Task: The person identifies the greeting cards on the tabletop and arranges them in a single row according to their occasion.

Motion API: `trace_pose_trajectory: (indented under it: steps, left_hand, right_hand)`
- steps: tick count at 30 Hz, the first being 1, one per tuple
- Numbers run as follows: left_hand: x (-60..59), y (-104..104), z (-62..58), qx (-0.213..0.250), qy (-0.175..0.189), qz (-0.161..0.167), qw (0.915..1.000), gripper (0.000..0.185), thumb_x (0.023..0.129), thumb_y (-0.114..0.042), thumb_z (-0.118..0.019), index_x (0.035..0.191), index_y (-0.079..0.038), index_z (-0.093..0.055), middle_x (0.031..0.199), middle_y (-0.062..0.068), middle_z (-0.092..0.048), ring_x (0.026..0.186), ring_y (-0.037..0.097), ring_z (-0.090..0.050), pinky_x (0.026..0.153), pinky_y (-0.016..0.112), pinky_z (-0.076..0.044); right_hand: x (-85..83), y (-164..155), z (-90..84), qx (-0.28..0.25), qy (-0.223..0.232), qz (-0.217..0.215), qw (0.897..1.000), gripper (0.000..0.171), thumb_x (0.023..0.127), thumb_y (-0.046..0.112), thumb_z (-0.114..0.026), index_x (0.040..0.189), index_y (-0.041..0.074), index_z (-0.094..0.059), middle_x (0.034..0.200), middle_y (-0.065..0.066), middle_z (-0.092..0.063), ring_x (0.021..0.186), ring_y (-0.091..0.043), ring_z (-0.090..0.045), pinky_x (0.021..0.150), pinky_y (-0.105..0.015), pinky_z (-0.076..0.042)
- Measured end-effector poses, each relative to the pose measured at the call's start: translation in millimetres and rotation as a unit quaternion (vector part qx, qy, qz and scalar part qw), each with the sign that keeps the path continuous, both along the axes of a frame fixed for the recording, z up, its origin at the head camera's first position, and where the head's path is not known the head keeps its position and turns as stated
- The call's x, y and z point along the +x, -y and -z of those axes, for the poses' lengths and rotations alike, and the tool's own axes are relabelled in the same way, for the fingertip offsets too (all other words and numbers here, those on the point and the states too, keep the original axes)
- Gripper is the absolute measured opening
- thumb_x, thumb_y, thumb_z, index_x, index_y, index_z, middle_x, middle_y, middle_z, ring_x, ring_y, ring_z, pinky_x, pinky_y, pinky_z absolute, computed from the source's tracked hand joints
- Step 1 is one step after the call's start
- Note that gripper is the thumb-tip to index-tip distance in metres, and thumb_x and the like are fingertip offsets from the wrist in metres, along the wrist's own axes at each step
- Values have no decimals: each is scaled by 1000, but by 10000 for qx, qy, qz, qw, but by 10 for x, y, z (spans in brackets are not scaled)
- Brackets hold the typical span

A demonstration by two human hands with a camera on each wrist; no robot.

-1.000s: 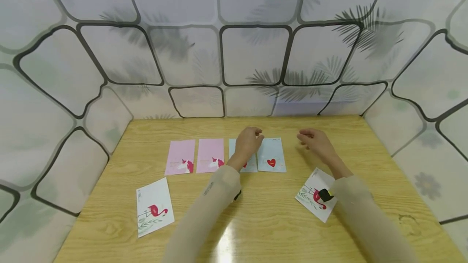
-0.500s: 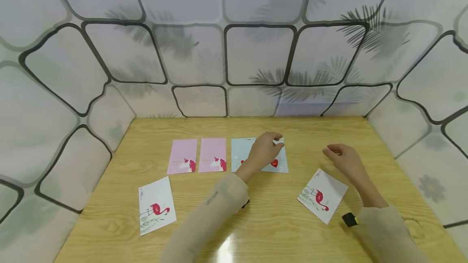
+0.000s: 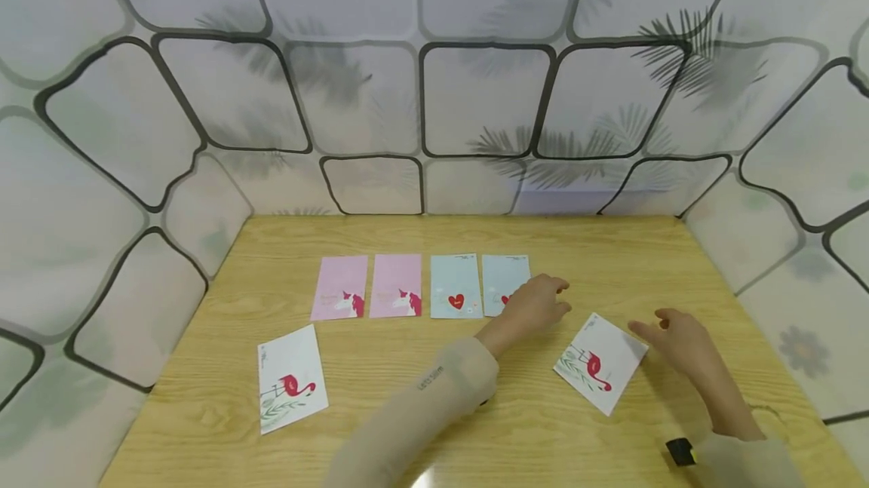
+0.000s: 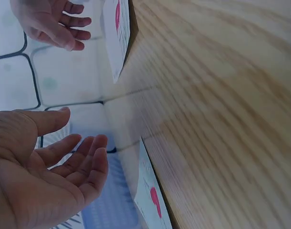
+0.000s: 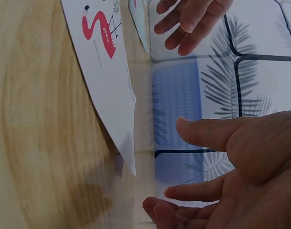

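Head view: table (image 3: 543, 435) with six cards. Centre row, left to right: left unicorn card (image 3: 339, 284), right unicorn card (image 3: 396, 283), left heart card (image 3: 455, 283), right heart card (image 3: 505, 274), the last partly covered. Lower left: left flamingo card (image 3: 292, 379), askew. Lower right: right flamingo card (image 3: 600, 363), turned cornerwise. Left hand (image 3: 529, 305): fingers loosely bent, holding nothing. Right hand (image 3: 684, 345): near that card's right corner, fingers relaxed, nothing held; right wrist view shows a gap. Change: both hands shifted rightward and lower, uncovering the left heart card; no card displaced. Judged meaning: attention passing from heart cards to right flamingo card.
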State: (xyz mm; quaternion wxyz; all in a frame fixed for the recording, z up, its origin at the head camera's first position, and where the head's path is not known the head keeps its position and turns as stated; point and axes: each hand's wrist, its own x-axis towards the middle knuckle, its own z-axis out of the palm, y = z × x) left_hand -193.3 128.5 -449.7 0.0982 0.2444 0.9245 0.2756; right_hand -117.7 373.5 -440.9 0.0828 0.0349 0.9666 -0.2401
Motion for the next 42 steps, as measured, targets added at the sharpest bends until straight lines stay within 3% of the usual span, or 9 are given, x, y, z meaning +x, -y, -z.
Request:
trace_pose_trajectory:
  steps: [5, 8, 11, 18, 25, 31, 35, 42]
  left_hand:
    - [43, -181, 24, -435, -43, 157, 9989, 46, 99, -34, -72, 141, -17, -64, 136, -4, -64, 126, 7, -57, 101, 20, -46]
    - [50, -245, 71, -616, -71, 214, 9978, 50, 97, -35, -73, 142, -16, -63, 133, -3, -63, 121, 6, -57, 100, 18, -45]
    - [46, -277, 143, -709, -134, 255, 9971, 51, 97, -35, -74, 142, -14, -63, 132, -1, -62, 119, 8, -57, 101, 18, -44]
    - [48, -375, 225, -1112, -242, 275, 9931, 58, 96, -41, -74, 146, -16, -59, 139, 0, -56, 128, 11, -52, 102, 21, -45]
    - [39, -442, 237, -1272, -306, 417, 9905, 62, 91, -49, -77, 142, -15, -62, 139, 0, -53, 127, 12, -49, 99, 22, -47]
    - [60, -498, 272, -1509, -513, 406, 9864, 59, 89, -54, -78, 135, -19, -66, 137, -2, -52, 126, 11, -49, 94, 23, -49]
    - [64, -522, 298, -1637, -635, 408, 9836, 53, 88, -55, -78, 127, -20, -69, 135, -2, -52, 123, 12, -48, 92, 23, -49]
    - [55, -535, 298, -1596, -657, 555, 9834, 44, 89, -52, -78, 122, -23, -71, 134, -4, -53, 120, 11, -49, 89, 23, -49]
  right_hand:
    - [76, -29, 48, 300, 242, 133, 9992, 90, 104, 46, -58, 130, -36, -34, 126, -58, -40, 115, -71, -46, 88, -72, -48]
    - [113, -26, 64, 376, 485, 274, 9977, 97, 102, 54, -57, 133, -35, -32, 129, -61, -31, 116, -74, -41, 87, -75, -46]
    - [128, 5, 74, 435, 613, 309, 9967, 97, 101, 55, -58, 132, -33, -35, 125, -60, -33, 112, -75, -43, 83, -75, -48]
    - [112, 38, 163, 545, 511, 198, 9970, 87, 99, 53, -62, 113, -31, -47, 105, -53, -45, 91, -58, -58, 71, -64, -53]
    - [106, 121, 182, 458, 449, 214, 9977, 86, 97, 54, -66, 108, -30, -48, 98, -46, -43, 76, -41, -56, 65, -54, -53]
    - [122, 155, 223, 398, 372, 250, 9982, 80, 94, 48, -72, 104, -28, -50, 98, -43, -42, 74, -38, -54, 63, -50, -52]
    - [130, 166, 243, 361, 297, 275, 9985, 79, 92, 43, -75, 109, -29, -49, 100, -43, -42, 77, -41, -55, 67, -54, -52]
    - [116, 182, 243, 133, 130, 294, 9994, 78, 91, 33, -77, 123, -31, -46, 116, -51, -46, 104, -56, -51, 89, -67, -48]
